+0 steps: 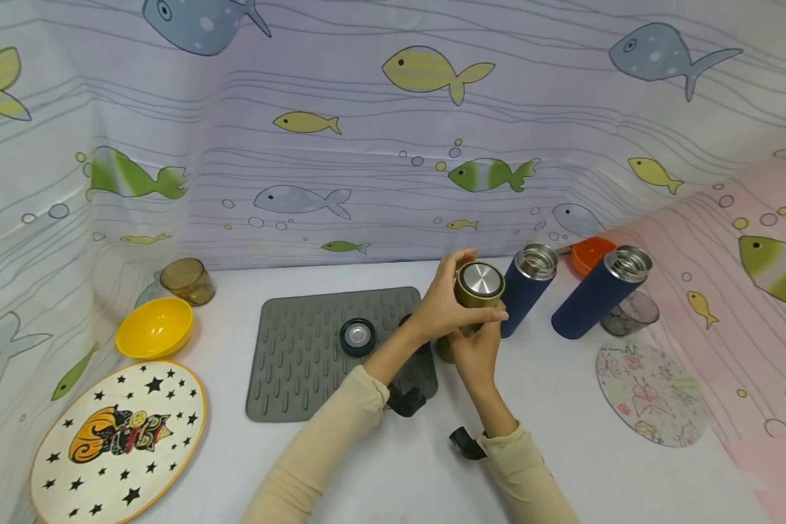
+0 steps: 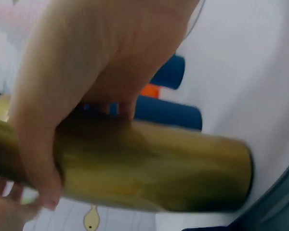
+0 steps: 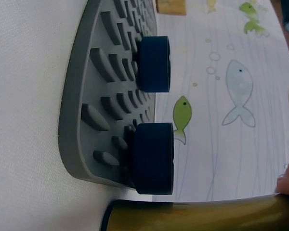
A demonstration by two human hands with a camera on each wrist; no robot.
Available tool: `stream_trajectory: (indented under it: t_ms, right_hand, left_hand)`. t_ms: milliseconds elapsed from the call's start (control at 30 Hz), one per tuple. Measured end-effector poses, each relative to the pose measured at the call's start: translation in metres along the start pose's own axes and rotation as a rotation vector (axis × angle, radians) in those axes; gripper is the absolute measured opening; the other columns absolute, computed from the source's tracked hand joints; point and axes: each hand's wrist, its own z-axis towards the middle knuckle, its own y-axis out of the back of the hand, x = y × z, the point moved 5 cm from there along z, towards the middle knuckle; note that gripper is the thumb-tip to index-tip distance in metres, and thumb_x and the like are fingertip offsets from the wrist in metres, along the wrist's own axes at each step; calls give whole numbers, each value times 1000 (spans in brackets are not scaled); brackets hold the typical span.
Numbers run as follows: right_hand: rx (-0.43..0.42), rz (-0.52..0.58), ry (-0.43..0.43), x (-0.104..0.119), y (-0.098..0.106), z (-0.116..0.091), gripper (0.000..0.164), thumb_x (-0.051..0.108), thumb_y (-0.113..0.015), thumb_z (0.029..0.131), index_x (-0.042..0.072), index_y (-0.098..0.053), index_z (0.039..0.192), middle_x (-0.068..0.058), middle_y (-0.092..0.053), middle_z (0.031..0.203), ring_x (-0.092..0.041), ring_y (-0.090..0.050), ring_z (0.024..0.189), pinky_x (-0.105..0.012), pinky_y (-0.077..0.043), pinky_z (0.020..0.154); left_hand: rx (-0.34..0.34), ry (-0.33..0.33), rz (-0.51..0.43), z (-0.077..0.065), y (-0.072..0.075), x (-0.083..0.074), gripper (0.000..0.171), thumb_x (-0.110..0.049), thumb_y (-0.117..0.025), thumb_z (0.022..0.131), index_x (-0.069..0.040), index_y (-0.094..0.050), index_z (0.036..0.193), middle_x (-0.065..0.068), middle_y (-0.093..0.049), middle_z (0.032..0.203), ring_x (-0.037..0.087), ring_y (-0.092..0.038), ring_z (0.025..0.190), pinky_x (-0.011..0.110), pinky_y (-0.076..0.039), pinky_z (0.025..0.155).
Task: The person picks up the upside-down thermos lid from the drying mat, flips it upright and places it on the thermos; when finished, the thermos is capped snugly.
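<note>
A gold thermos bottle (image 2: 159, 168) with a lid (image 1: 482, 279) of brushed silver and a black ring stands beside the ribbed grey mat. My left hand (image 1: 442, 302) wraps round its top, thumb in front and fingers behind. Lower down, my right hand (image 1: 479, 356) grips the body, thumb and fingers on opposite sides in the left wrist view. Two dark blue screw lids lie on the mat: one lid (image 1: 357, 337) shows whole, while my left arm partly hides the other (image 3: 153, 159) in the head view. To the right, two navy thermos bottles, near (image 1: 527, 287) and farther (image 1: 599, 295), stand with uncovered steel mouths.
The grey mat (image 1: 295, 378) lies left of the hands. A yellow bowl (image 1: 153, 327), a brown glass (image 1: 188, 281) and a cat-patterned plate (image 1: 124, 444) are at the left. An orange bowl (image 1: 589, 255), a grey glass (image 1: 631, 314) and a flowered round mat (image 1: 648, 393) lie at the right.
</note>
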Motion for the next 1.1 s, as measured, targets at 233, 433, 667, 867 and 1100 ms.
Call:
stream_trajectory:
  t_ms: [233,433,667,867,1100]
  right_hand:
    - [11,-7,-18,0,-1,-1,63,-13,-68,80,-11,-35,134,-32,-53,126,-37,-56,112,-33,-43,93]
    - [-11,-6,7,2,0,-1,62,-14,-68,80,-12,-35,132,-33,-54,125,-40,-56,114,-38,-44,94]
    - [-13,10,-23,0,-1,-1,62,-14,-68,79,-12,-35,131,-33,-53,125,-36,-55,113,-33,-42,94]
    - [-10,19,-4,0,-1,-2,63,-13,-69,80,-14,-35,132,-34,-53,122,-27,-56,105,-33,-44,88]
    - [5,50,-15,-1,-2,-2,64,-15,-66,80,-12,-33,135,-30,-52,127,-17,-53,109,-24,-43,91]
  left_hand:
    - [71,6,-75,0,0,2,88,-18,-68,78,-10,-22,154,17,-32,153,29,-41,134,39,-41,109]
    - [9,1,4,-2,2,-3,83,-18,-71,81,-10,-27,151,16,-41,148,28,-42,135,47,-34,115]
    - [-2,35,45,-3,4,-1,94,-25,-77,81,-14,-22,155,12,-34,155,25,-35,143,52,-30,117]
    - [47,30,-65,-4,3,-1,87,-13,-72,80,-13,-24,153,15,-39,152,28,-38,140,51,-30,117]
    - [52,-6,-72,-3,1,-2,77,-16,-67,79,-7,-34,148,16,-41,148,29,-48,128,45,-41,110]
